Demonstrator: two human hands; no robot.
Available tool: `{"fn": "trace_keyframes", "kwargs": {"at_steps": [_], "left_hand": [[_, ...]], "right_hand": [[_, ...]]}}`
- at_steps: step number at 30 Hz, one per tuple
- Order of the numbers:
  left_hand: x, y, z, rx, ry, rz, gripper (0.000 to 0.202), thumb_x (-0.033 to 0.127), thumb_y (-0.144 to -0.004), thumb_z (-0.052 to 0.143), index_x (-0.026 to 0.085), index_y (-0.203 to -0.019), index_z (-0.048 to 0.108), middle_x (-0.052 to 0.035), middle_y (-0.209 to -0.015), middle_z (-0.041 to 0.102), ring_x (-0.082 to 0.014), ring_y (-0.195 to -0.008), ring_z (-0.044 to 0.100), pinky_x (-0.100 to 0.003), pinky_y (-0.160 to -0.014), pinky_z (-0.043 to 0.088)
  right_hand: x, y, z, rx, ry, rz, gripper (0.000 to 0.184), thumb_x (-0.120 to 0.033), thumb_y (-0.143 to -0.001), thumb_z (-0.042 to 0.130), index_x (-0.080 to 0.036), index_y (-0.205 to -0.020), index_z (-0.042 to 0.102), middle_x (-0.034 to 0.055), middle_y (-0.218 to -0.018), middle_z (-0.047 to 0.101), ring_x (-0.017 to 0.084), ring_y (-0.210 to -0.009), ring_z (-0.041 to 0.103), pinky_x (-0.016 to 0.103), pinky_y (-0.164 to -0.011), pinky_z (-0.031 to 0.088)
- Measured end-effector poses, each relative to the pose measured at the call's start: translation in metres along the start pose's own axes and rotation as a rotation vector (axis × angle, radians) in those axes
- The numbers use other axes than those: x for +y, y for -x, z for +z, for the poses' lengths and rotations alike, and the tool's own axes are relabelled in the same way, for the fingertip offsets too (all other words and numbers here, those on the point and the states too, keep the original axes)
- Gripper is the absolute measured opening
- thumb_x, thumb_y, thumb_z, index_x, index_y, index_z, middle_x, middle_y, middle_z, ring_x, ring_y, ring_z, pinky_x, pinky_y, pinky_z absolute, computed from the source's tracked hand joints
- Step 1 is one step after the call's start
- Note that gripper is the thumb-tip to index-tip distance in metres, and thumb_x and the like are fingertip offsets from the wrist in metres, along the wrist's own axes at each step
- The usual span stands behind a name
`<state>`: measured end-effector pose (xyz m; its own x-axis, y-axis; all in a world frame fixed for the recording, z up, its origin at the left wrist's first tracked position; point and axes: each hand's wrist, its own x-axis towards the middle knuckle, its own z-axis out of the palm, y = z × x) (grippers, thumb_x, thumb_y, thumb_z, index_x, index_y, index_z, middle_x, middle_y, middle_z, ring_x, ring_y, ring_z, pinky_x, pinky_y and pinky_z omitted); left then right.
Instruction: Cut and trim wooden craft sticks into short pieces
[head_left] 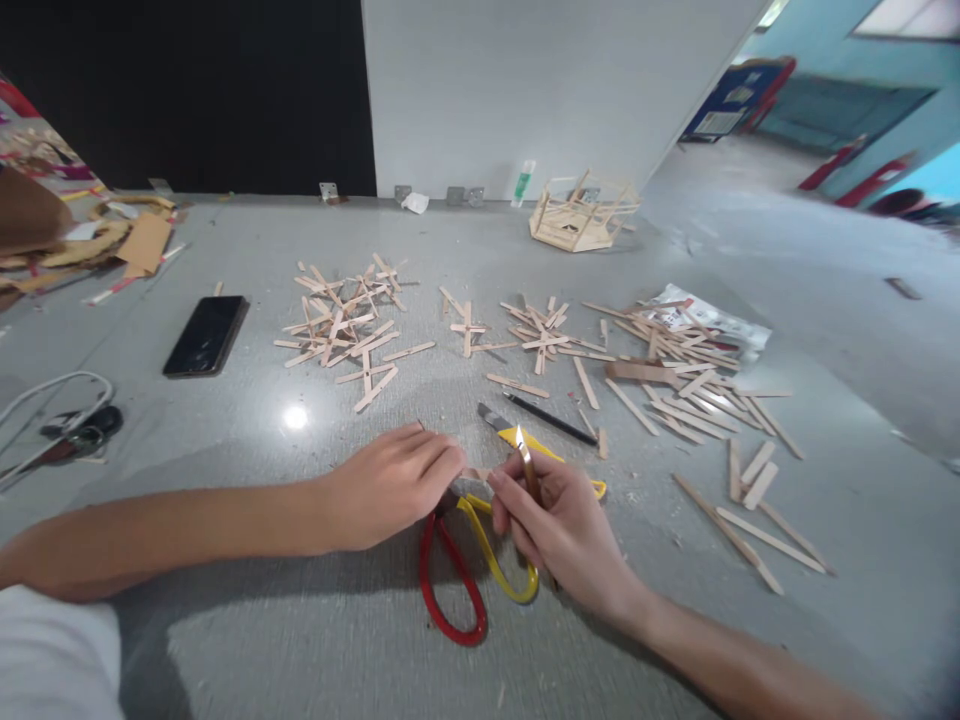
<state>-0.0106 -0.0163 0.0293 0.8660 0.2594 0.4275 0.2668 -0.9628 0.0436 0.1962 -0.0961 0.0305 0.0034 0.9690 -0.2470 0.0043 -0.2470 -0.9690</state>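
Above the table (285,640), a stick (478,473) bridges left hand (401,485) and right hand (555,515): left pinches it, fingers closed; right grips a knife (529,468), blade up, thumb at the stick's right end. Scissors (448,503) lie beneath the hands, handles nearest the wearer. Cutter (544,450) and pen (551,417) lie just beyond the right hand; stick piles (337,325) lie farther off.
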Motion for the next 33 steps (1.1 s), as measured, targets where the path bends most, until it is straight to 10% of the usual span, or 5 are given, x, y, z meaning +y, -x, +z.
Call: {"fn": "trace_keyframes", "kwargs": {"at_steps": [13,19,25,33], "left_hand": [[-0.003,-0.012,-0.022,-0.039,0.433,-0.596,0.027,0.026,-0.109,0.036,0.024,-0.082,0.039,0.0073,-0.06,0.046,-0.0116,-0.05,0.04,-0.026,-0.052,0.031],[0.001,-0.017,-0.033,-0.119,0.77,-0.616,0.028,0.03,-0.112,0.035,0.02,-0.106,0.061,0.0041,-0.074,0.066,-0.0114,-0.063,0.06,-0.024,-0.063,0.043],[0.003,-0.022,-0.036,-0.228,0.792,-0.588,0.037,0.026,-0.107,0.042,0.019,-0.074,0.054,0.0035,-0.062,0.057,-0.0096,-0.054,0.047,-0.023,-0.054,0.035],[0.001,-0.02,-0.021,-0.4,1.193,-0.744,0.029,0.035,-0.112,0.039,0.02,-0.09,0.052,0.0072,-0.058,0.052,-0.0094,-0.044,0.044,-0.022,-0.049,0.037]], "right_hand": [[-0.001,0.0,-0.006,0.063,-0.052,-0.134,0.045,-0.061,-0.09,0.075,-0.021,-0.077,0.058,-0.0024,-0.055,0.062,0.005,-0.034,0.041,0.018,-0.032,0.028],[-0.001,0.001,-0.008,0.108,-0.033,-0.206,0.04,-0.055,-0.093,0.074,-0.022,-0.079,0.057,-0.0032,-0.056,0.062,0.005,-0.034,0.04,0.018,-0.032,0.027],[0.002,-0.001,-0.009,0.143,0.023,-0.223,0.039,-0.056,-0.094,0.072,-0.023,-0.082,0.057,-0.0042,-0.055,0.059,0.006,-0.034,0.037,0.021,-0.032,0.025],[0.002,-0.005,-0.023,0.27,0.533,-0.502,0.03,-0.033,-0.109,0.045,-0.019,-0.113,0.072,-0.0001,-0.066,0.064,0.014,-0.049,0.052,0.028,-0.048,0.041]]}}
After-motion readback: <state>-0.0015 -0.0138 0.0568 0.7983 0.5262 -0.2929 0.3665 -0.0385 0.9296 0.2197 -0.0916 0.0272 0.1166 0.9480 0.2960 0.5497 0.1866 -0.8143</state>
